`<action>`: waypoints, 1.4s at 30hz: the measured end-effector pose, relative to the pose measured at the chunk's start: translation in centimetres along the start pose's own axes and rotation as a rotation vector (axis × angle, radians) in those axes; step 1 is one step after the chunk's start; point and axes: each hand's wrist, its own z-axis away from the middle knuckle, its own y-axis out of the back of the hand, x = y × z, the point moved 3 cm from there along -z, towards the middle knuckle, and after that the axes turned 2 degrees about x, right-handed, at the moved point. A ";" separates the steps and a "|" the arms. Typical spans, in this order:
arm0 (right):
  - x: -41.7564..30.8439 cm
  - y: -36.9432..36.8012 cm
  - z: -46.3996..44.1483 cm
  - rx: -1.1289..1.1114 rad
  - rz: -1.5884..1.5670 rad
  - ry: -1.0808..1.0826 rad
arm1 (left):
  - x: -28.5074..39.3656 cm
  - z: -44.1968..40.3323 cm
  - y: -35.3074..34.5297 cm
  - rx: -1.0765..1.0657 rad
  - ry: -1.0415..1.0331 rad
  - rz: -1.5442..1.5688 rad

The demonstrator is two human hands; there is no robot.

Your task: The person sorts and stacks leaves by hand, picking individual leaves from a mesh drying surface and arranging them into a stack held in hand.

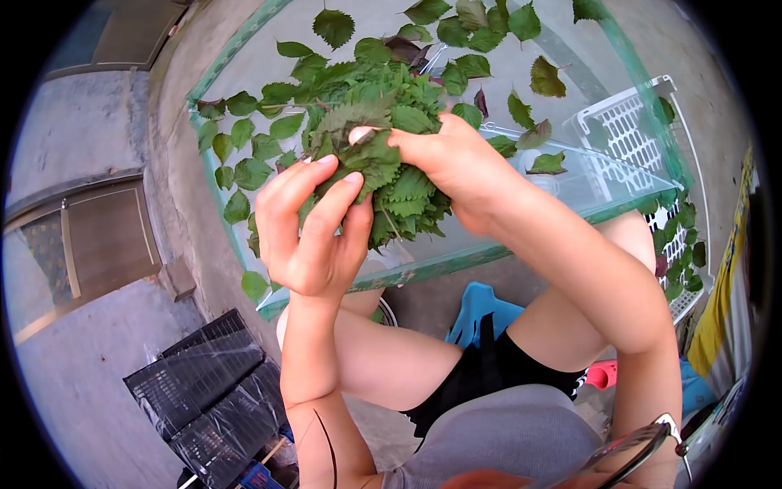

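Observation:
A thick bunch of serrated perilla leaves [411,191], green with some purple-brown, is held between my two hands. My right hand [464,167] reaches in from the right, its thumb over the top of the bunch and its other fingers mostly hidden behind the leaves. My left hand [314,224] is at the near left side, fingertips closed on a dark leaf [371,159] at the top of the bunch. Just behind the hands lies a heap of green leaves [346,81], partly covered by the held bunch.
Loose leaves [334,28] are scattered over a see-through mesh surface with a green border [456,259]. White plastic baskets [623,134] are at the right, one holding leaves. Black trays [216,391] lie at the lower left. A blue plastic stool [481,310] shows between the legs.

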 end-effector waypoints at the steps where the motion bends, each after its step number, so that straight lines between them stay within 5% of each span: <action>1: -0.2 0.1 0.0 -0.011 0.014 -0.005 | 0.1 -0.1 -0.1 -0.031 0.001 0.013; 10: -0.8 0.1 0.2 0.042 -0.098 0.003 | 0.4 -0.2 -0.8 -0.121 0.012 0.015; 16: -1.9 0.0 0.4 -0.195 0.106 0.085 | 0.0 -0.1 -0.9 -0.131 0.063 0.022; 24: -1.5 0.8 -0.5 0.033 0.017 0.051 | -0.9 -0.3 -0.5 -0.214 0.038 0.084; 28: -3.0 1.1 -0.9 0.058 -0.074 0.100 | -3.0 0.5 -0.3 -0.060 0.097 0.167; 30: -3.6 1.7 -1.3 0.086 -0.115 0.107 | -5.0 1.5 -0.2 0.009 0.382 0.187; 34: -5.3 2.3 -1.8 0.012 -0.272 0.046 | -8.7 4.9 -2.5 -0.401 0.798 0.140; 37: -5.4 2.4 -1.9 -0.037 -0.335 0.046 | -9.8 7.6 -4.5 -0.729 0.763 0.013; 42: -5.4 2.2 -1.6 -0.015 -0.325 0.072 | -10.5 10.3 -7.8 -0.957 0.688 -0.089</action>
